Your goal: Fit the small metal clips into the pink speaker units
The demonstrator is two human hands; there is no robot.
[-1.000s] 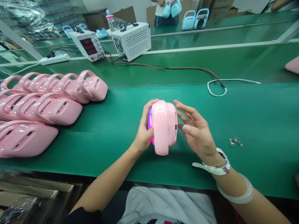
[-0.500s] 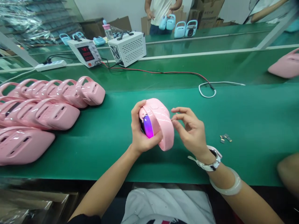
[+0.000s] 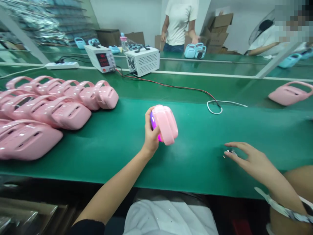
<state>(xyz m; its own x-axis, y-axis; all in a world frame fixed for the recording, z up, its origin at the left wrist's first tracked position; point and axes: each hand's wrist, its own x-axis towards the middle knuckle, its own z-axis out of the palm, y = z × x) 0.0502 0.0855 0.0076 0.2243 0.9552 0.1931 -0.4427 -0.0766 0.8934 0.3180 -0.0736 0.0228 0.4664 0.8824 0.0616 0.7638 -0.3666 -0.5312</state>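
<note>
My left hand [image 3: 151, 137] is closed around a pink portable speaker [image 3: 167, 125] with a carry handle, held above the green bench. Its handle side faces me, and a purple light glows along its left side. Over to the right, my right hand [image 3: 254, 161] reaches low over the bench, thumb and fingers apart. Between those fingertips lie a few tiny dark memory cards [image 3: 231, 151], partly hidden; none looks gripped.
Rows of pink speakers [image 3: 105, 94] stand at left, and another pink speaker [image 3: 288, 94] at far right. Behind are a power supply [image 3: 100, 58], a white vented box [image 3: 145, 62] and a looped cable [image 3: 215, 107]. A person [image 3: 181, 26] stands opposite, beside blue speakers [image 3: 195, 51].
My right hand has left the pink speaker's side and moved right, down to the small cards, its fingers spreading. My left hand has turned the speaker, so less of its purple light shows.
</note>
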